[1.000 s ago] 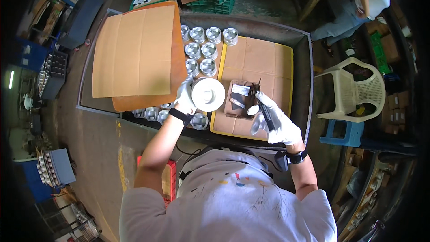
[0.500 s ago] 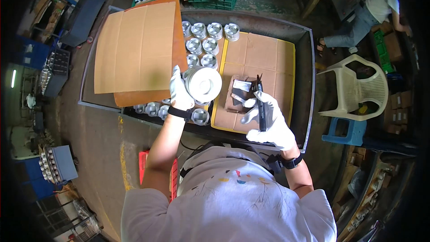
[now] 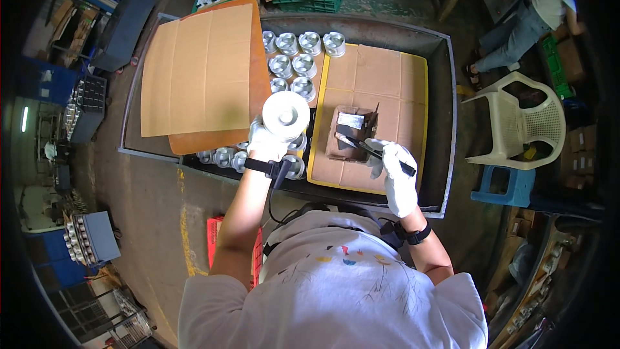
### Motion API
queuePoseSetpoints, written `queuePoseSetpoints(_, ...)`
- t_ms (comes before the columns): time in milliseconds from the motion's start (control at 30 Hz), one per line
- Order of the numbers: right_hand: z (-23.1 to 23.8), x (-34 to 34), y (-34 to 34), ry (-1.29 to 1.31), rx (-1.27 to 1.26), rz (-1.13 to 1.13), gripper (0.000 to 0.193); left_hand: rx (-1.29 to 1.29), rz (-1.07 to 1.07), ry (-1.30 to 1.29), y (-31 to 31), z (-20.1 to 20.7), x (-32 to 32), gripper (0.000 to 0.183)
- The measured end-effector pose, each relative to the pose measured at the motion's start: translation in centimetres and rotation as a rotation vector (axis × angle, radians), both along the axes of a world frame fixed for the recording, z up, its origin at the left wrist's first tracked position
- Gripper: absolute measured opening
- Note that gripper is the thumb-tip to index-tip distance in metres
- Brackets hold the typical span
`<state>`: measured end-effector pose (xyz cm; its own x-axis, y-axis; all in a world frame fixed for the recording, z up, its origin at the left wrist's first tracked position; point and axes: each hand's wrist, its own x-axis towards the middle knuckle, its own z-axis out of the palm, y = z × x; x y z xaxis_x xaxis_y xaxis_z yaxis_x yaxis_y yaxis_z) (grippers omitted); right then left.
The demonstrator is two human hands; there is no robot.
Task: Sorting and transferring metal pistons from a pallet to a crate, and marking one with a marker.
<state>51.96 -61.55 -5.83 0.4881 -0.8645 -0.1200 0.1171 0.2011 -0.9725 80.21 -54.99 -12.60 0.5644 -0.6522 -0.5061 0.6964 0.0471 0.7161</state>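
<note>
My left hand (image 3: pixel 266 141), in a white glove, grips a silver metal piston (image 3: pixel 285 115) from below, its round end facing up. Under and beyond it, several more pistons (image 3: pixel 304 65) stand in rows on cardboard. My gloved right hand (image 3: pixel 398 178) is closed around a slim black tool (image 3: pixel 403 167); its exact kind is unclear. The tool slants toward a small open cardboard box (image 3: pixel 334 152), which holds dark items and a white label. That box rests on a flat cardboard sheet (image 3: pixel 394 84) with yellow edges.
A large dark metal bin (image 3: pixel 441 123) surrounds the pistons and cardboard. Upright cardboard (image 3: pixel 197 68) covers its left part. To the right stand a cream plastic chair (image 3: pixel 513 123) and a blue stool (image 3: pixel 504 186); another person (image 3: pixel 526 22) is behind them. A red crate (image 3: pixel 215 236) sits near my left arm.
The piston has tipped so its round face points more upward. My right hand has turned, bringing the black tool from upright to slanting over the small box. The other person has shifted slightly.
</note>
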Motion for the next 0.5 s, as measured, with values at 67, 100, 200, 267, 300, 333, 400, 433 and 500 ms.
queuePoseSetpoints(67, 0.5, -0.1, -0.1, 0.041, 0.004, 0.004, 0.037, -0.202, -0.068, 0.126, 0.3, -1.4, 0.4, 0.035)
queuePoseSetpoints(100, 0.6, -0.1, -0.2, 0.063, 0.006, 0.007, 0.037, -0.304, -0.101, 0.19, 0.4, -1.7, 0.4, 0.031)
queuePoseSetpoints(200, 0.8, -0.3, -0.4, 0.106, 0.096, -0.022, 0.035, -0.225, -0.203, -0.153, 0.9, -2.9, -0.1, 0.028)
queuePoseSetpoints(267, 0.7, -0.3, -0.6, 0.119, 0.112, -0.026, 0.035, -0.183, -0.191, -0.308, 0.8, -3.7, -0.2, 0.029)
queuePoseSetpoints(300, 0.7, -0.4, -0.7, 0.127, 0.128, -0.025, 0.035, -0.127, -0.188, -0.489, 0.3, -3.6, -0.7, 0.029)
queuePoseSetpoints(333, 0.7, -0.4, -0.8, 0.136, 0.144, -0.025, 0.035, -0.096, -0.233, -0.538, 0.1, -3.3, -0.6, 0.032)
queuePoseSetpoints(400, 0.7, -0.4, -0.9, 0.149, 0.151, -0.026, 0.035, -0.163, -0.235, -0.414, -0.1, -2.6, -0.1, 0.038)
queuePoseSetpoints(433, 0.6, -0.5, -0.9, 0.153, 0.154, -0.023, 0.035, -0.257, -0.193, -0.237, -0.3, -2.3, 0.1, 0.041)
queuePoseSetpoints(500, 0.6, -0.5, -0.9, 0.165, 0.157, -0.02, 0.035, -0.358, -0.214, 0.132, -0.7, -1.2, 1.1, 0.05)
